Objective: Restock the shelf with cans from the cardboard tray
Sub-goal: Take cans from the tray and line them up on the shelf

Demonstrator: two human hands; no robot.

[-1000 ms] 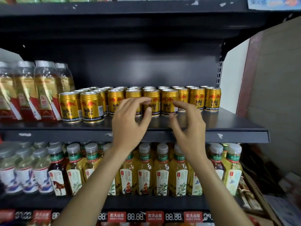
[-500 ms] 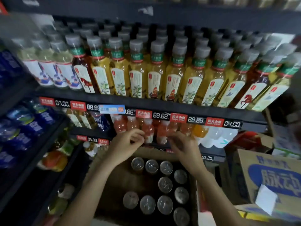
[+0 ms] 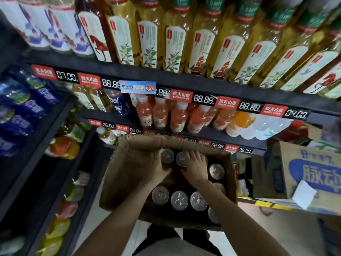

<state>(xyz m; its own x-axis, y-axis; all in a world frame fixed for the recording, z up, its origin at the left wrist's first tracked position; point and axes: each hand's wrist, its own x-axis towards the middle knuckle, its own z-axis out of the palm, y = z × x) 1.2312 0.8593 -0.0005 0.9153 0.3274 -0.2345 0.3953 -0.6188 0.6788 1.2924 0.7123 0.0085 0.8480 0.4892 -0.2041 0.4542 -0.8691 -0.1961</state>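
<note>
**Reaching into the tray: both hands on the far row of cans**

Gripping is under way at the centre of the frame. The left hand (image 3: 156, 168) curls round the side of one upright can (image 3: 167, 156), its thumb on the near side of the can's wall. The right hand (image 3: 195, 167) lies just beside it, fingers spread over the lid of the neighbouring can (image 3: 181, 159) and thumb reaching left under it; whether it already grips that can cannot be told.

Both cans stand in the far row of the cardboard tray (image 3: 118, 172), directly ahead of the knuckles, long axes vertical. Each hand is nearest its own can, so neither needs to cross. In my judgement the coming move is a straight lift upward, clear of the tray's far wall.

Outward from the hands: a further can (image 3: 216, 171) stands to the right, and a near row of cans (image 3: 179, 200) sits lower in the frame. Bottles (image 3: 178, 117) fill the shelves above. A printed carton (image 3: 299, 172) sits at right. The shelf to be filled is not in view.
</note>
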